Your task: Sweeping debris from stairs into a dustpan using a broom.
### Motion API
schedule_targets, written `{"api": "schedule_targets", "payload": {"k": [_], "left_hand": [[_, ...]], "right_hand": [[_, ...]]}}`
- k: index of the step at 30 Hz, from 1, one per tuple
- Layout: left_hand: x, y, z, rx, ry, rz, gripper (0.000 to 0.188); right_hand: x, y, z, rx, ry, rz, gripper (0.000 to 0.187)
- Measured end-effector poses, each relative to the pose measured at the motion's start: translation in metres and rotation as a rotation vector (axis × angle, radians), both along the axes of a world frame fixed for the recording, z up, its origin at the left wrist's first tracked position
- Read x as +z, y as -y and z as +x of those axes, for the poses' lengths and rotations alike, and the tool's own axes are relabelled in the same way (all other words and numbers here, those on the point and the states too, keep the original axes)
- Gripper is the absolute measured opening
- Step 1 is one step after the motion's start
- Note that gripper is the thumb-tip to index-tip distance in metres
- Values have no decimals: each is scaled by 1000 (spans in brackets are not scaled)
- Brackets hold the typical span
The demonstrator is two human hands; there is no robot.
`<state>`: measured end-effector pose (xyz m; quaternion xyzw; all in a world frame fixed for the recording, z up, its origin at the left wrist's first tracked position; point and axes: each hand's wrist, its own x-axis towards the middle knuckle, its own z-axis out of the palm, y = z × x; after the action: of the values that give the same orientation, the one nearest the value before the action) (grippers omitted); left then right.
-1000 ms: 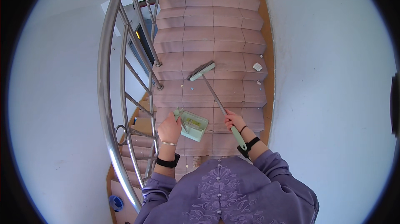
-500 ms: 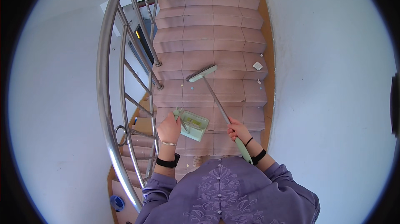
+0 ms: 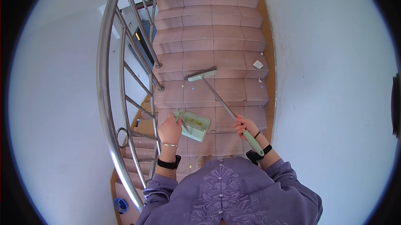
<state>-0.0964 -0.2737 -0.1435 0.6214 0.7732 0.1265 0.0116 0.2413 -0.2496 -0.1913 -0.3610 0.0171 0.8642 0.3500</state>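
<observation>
My right hand is wrapped round the metal shaft of a broom, just above its green grip. The broom's pale green head with dark bristles lies on a stair tread ahead, tilted slightly up to the right. My left hand grips the upper handle of a pale green dustpan. That pan is below and to the right of the hand, over a lower step, its toothed inside facing up. Small bits of litter lie on the tread near the broom head.
Pink tiled stairs climb ahead. A crumpled white paper and smaller scraps lie on the right side by the wall. A curved metal railing runs along the left. Below it stand a cardboard box and a blue round object.
My right hand has shifted right and slightly up with the broom handle. The broom head has moved slightly left and turned a little flatter. My left hand and the dustpan stay nearly still.
</observation>
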Motion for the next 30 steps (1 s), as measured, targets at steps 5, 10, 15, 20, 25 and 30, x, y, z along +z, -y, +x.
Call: {"api": "schedule_targets", "payload": {"k": [5,10,15,20,25,30], "left_hand": [[1,-3,0,5,-7,-10,29],[6,-6,0,15,-4,-15,28],[-1,-3,0,-3,-8,15,29],[-1,0,-1,-11,10,7,29],[-2,-3,-3,-33,4,32,29],[0,-1,-3,-24,8,21,28]], "right_hand": [[14,-6,5,2,-210,12,40],[0,-24,-20,-16,-1,116,41],[-9,-28,-34,13,149,58,44],[3,-52,-45,181,265,149,45],[-10,-112,-100,342,274,330,43],[-19,-177,-157,378,228,305,31]]}}
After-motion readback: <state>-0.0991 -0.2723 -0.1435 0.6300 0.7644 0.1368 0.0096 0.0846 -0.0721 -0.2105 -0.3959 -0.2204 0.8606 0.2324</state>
